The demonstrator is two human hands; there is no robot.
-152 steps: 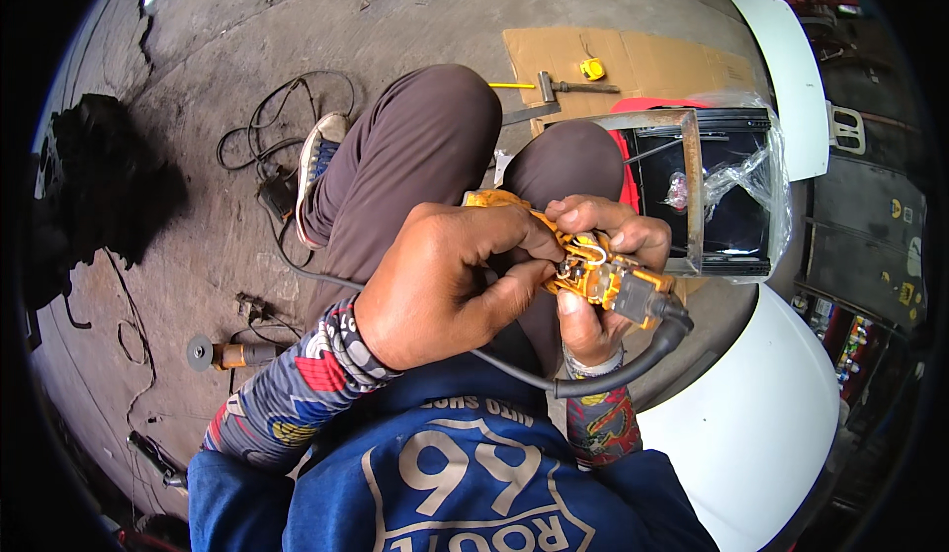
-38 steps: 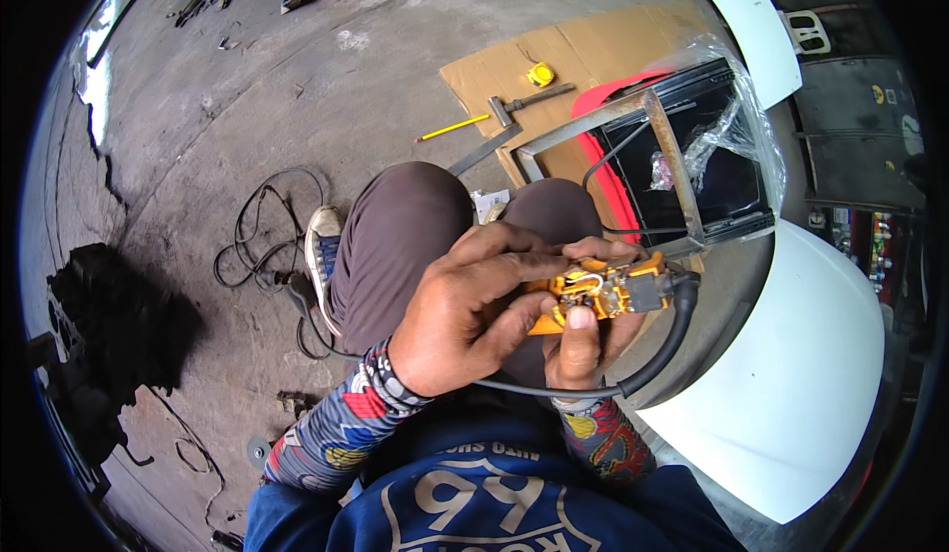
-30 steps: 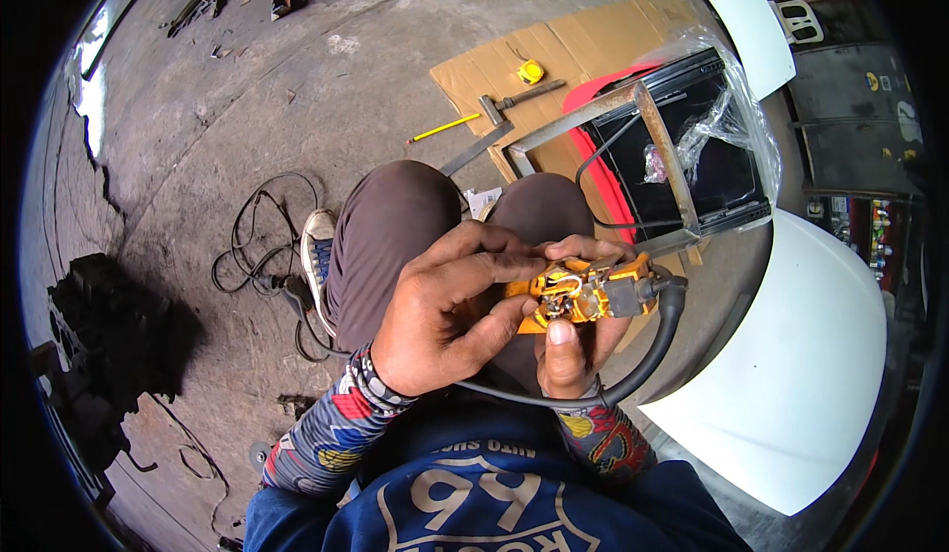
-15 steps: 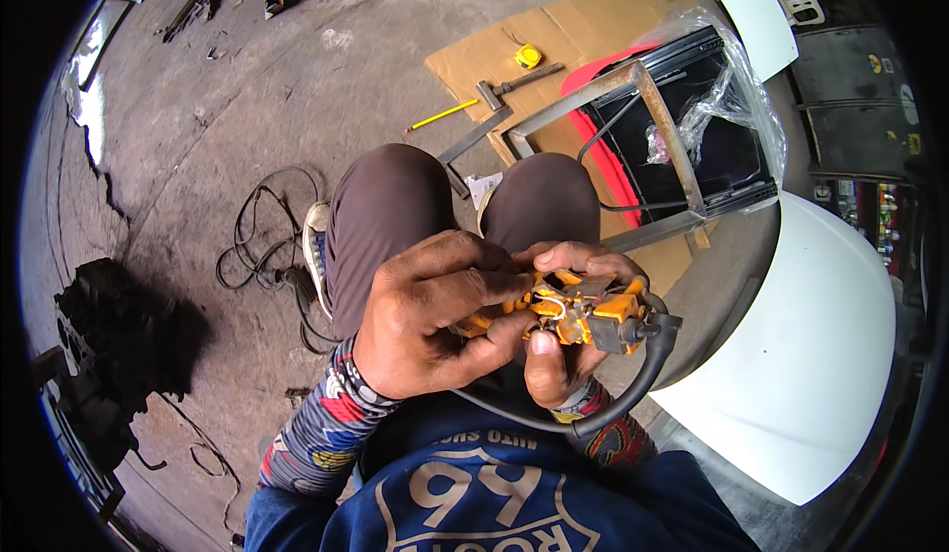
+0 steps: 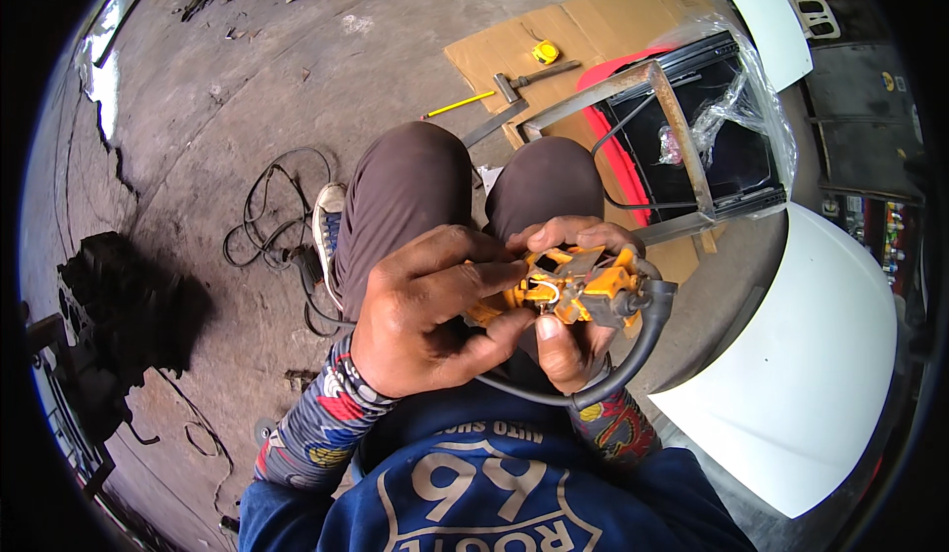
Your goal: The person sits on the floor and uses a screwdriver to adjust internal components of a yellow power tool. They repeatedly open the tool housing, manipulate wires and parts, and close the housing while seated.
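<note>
Here we are: over our lap [image 5: 400, 206], our right hand [image 5: 563, 359] grips the opened orange tool housing [image 5: 608, 283]; our left hand [image 5: 420, 305], fingers narrowly spaced, touches it, any pinch unclear.

Workshop, apparently for vehicle bodywork. Evidence: stained, cracked concrete floor [image 5: 237, 87]; hammer [image 5: 539, 74] and tape measure [image 5: 545, 52] on flattened cardboard [image 5: 613, 18]; rusted metal frame [image 5: 680, 137]; large white curved panel [image 5: 791, 374]; opened yellow tool [image 5: 568, 290] with exposed wiring. Dark bulky block [image 5: 114, 300] at left, possibly machine part; shadow obscures detail.
</note>
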